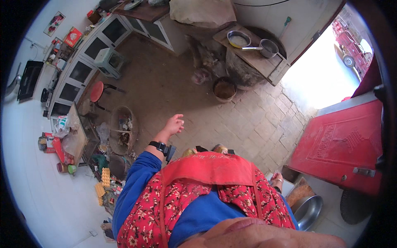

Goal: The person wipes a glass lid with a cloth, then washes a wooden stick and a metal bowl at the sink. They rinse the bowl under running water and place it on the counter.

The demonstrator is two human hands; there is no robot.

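Observation:
My left hand point(175, 124) hangs over the brick floor point(198, 124) in front of me, its fingers loosely curled and apart, with nothing visible in them. A black strap with a small device point(164, 149) circles that wrist. At my right side, my right hand point(276, 179) is low beside the red apron point(207, 167), partly hidden by my body. Something pale and shiny shows at its fingertips, too small to name. Close to that hand lean a brown board point(299, 190) and a large metal basin point(308, 209).
A wicker basket of rubbish point(124, 139) stands left, near a red-topped stool point(97, 91). Ahead, a bucket point(224, 90) sits below a stove's wooden board point(245, 51), which bears a bowl point(238, 39) and a saucepan point(268, 48). A red door point(338, 145) stands open at right.

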